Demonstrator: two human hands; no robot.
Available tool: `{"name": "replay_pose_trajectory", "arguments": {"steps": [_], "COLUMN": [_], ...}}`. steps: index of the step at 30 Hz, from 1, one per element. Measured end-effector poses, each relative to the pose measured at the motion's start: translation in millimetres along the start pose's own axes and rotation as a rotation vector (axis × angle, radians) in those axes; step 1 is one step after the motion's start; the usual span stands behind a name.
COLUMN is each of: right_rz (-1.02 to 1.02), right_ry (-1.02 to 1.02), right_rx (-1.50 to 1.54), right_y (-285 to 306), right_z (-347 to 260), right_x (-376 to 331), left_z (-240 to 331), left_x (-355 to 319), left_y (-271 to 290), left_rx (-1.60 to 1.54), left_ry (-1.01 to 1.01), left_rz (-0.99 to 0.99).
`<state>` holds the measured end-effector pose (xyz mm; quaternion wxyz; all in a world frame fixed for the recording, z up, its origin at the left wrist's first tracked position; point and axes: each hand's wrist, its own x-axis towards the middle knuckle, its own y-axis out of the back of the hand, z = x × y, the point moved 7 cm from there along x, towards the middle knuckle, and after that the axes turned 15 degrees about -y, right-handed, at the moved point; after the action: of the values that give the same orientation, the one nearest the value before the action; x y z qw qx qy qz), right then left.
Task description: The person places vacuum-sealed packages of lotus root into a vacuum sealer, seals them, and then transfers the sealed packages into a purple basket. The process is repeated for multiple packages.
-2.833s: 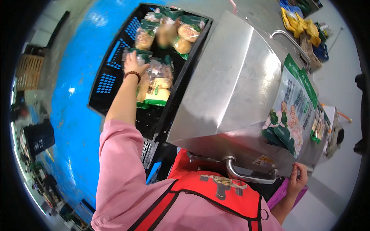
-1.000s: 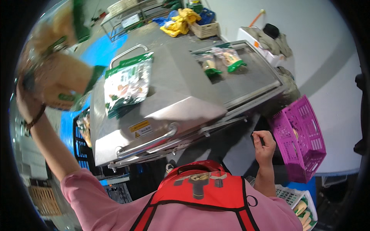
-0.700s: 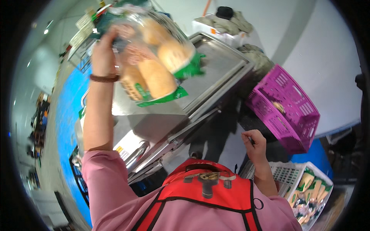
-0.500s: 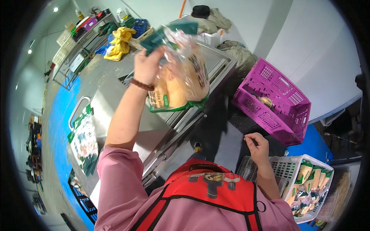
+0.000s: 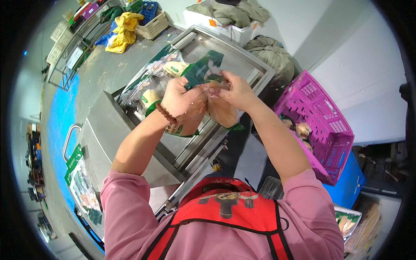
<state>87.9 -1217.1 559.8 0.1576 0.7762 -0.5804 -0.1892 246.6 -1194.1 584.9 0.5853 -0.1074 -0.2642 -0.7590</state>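
In front of me, my left hand (image 5: 178,96) and my right hand (image 5: 237,92) grip the upper part of a clear plastic bag (image 5: 222,111) with a dark green top and green bottom edge. Pale yellow, chunky food fills its lower part. Fingers of both hands are closed on the film near its mouth. The bag hangs over the near edge of a stainless-steel machine's recessed bed (image 5: 234,56). On the bed's left side lie more filled bags of the same kind (image 5: 149,96), partly hidden behind my left hand.
Flat, printed green-and-clear bags (image 5: 83,188) lie at the left beside a steel bar handle (image 5: 69,141). To the right, a purple crate (image 5: 331,143) holds several pale pieces. A white crate (image 5: 346,223) with filled bags shows at lower right. Sacks (image 5: 271,56) lie near the wall.
My left hand has brought the bag down over the machine. My right hand has risen from beside the crates and taken hold of the bag too. The view has shifted, revealing bags on the bed.
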Motion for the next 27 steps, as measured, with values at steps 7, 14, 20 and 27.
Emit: {"name": "replay_pose_trajectory", "arguments": {"steps": [7,14,20,27], "right_rz": [-0.078,-0.213,-0.309,-0.358], "right_ry": [0.061,0.104,0.405,0.574], "right_rx": [0.387,0.350,0.064,-0.032], "right_y": [-14.6,-11.2,-30.1,15.1], "right_z": [11.5,19.8,40.2,116.8], "right_x": [81.9,213.6,265.9,225.8], "left_z": [-52.0,-72.3,-131.0,-176.9], "left_x": [-7.3,-35.1,-44.9,-17.4], "left_y": [57.6,71.2,62.1,13.0], "left_rx": [0.035,0.336,0.479,0.725], "left_ry": [0.358,0.863,1.032,1.093], "left_rz": [0.235,0.247,0.066,-0.469]}}
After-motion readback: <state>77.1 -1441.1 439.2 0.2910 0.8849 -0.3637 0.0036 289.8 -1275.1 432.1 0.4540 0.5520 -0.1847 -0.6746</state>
